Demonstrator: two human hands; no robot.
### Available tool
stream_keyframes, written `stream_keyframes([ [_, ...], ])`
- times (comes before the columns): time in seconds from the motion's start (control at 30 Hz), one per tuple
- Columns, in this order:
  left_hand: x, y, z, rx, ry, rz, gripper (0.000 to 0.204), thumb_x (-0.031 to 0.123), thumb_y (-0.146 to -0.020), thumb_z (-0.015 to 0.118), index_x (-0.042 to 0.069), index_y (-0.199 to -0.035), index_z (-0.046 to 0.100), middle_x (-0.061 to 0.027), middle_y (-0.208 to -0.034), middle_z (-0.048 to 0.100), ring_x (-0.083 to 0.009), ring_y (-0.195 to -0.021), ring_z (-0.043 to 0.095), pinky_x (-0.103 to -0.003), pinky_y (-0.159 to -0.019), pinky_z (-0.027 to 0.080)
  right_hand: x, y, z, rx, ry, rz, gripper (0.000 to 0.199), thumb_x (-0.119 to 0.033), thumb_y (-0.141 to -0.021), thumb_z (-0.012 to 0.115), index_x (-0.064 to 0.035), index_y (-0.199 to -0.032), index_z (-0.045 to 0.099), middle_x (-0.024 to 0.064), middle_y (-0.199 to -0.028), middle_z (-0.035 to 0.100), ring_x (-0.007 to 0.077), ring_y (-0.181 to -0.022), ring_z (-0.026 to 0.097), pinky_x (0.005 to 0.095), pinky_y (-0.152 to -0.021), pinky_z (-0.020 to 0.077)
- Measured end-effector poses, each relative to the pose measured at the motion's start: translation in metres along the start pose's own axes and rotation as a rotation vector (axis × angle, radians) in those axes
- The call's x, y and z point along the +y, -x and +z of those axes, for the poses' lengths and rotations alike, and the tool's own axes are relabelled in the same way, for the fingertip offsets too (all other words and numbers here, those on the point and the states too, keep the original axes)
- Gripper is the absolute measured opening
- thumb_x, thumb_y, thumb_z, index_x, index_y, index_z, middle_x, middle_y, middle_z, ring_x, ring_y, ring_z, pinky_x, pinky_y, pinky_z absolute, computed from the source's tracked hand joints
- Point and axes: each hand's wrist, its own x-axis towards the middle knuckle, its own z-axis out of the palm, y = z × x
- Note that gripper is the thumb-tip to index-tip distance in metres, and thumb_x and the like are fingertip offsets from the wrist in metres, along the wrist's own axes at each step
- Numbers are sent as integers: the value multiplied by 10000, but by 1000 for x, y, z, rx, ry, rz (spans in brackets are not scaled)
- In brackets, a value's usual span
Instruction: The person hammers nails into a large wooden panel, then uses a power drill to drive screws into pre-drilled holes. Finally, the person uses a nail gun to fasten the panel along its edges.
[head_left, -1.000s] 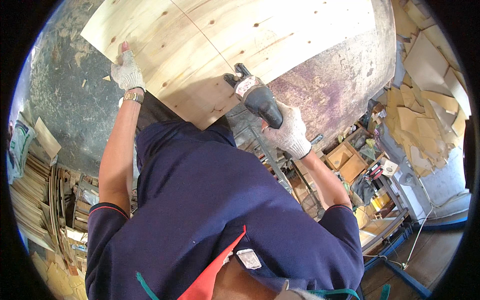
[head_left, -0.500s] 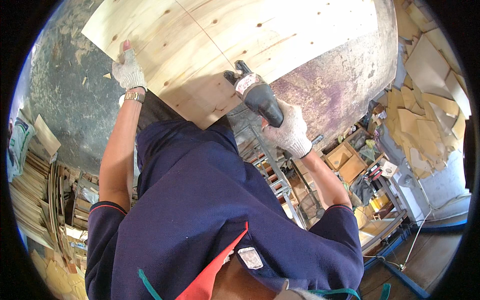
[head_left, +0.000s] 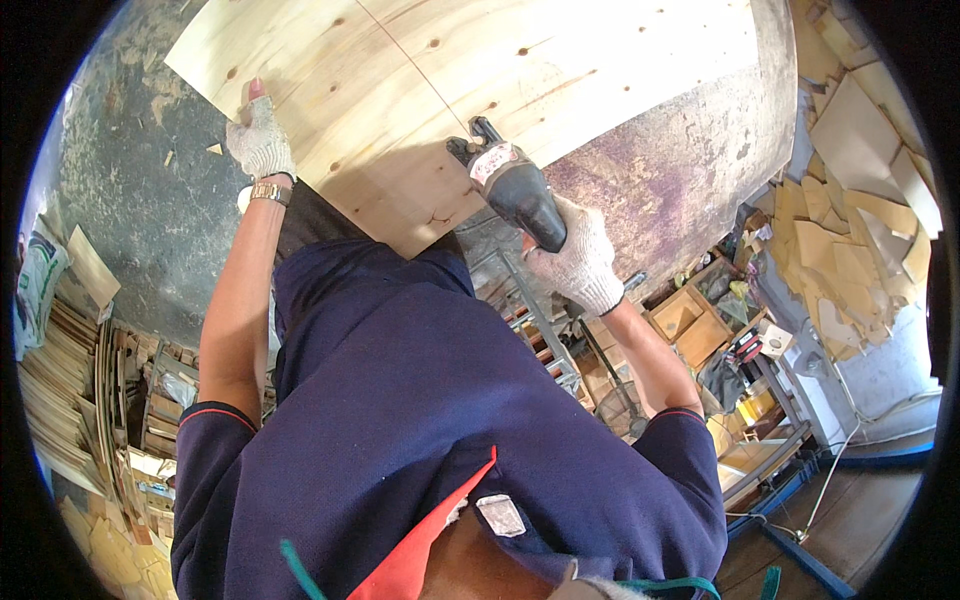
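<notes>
A large pale plywood sheet (head_left: 380, 110) with dark knots lies across the workbench, its near corner over my lap. My left hand (head_left: 260, 145), in a white knitted glove, grips the sheet's left edge. Its bare thumb tip rests on top; the other fingers are mostly hidden. My right hand (head_left: 580, 258), also gloved, is wrapped around the body of a black jigsaw (head_left: 520, 195). The jigsaw's forked front foot sits on the sheet by its near right edge, where a thin straight dark line (head_left: 410, 60) ends. The blade is hidden.
The worn dark workbench (head_left: 140, 200) shows left of the sheet, with small wood chips on it. Thin boards (head_left: 75, 390) are stacked at the lower left. Wooden drawers (head_left: 690, 325) and clutter stand at the right, with curved offcuts (head_left: 850, 240) piled beyond them.
The plywood sheet and its dark line have shifted very slightly to the right. Both hands keep their hold and are almost where they were.
</notes>
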Motion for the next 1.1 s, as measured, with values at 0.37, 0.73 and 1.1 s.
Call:
stream_keyframes([
  [0.37,-8,-5,2,-11,69,49,627,632,-859,796,27,-756,672,6,-619,495,-124,-581,429,-341,-543,375,-12,-4,-7,-55,-29,75,328,-189,-737,736,-5,-1004,681,220,-802,720,388,-796,754,433,-726,593],
  [0.73,-8,-4,1,-16,-5,45,670,655,-860,782,8,-733,664,-18,-626,499,-149,-597,440,-371,-577,400,-14,-9,-6,-52,-17,83,338,-198,-723,751,-9,-996,687,211,-797,727,379,-789,758,436,-739,598],
  [1.1,-1,-2,-3,-95,84,-31,644,589,-887,787,-45,-968,706,-66,-710,613,-167,-628,506,-360,-611,457,-19,-12,-5,-52,-48,65,330,-195,-736,738,-3,-1000,689,210,-781,721,366,-769,763,428,-714,596],
])
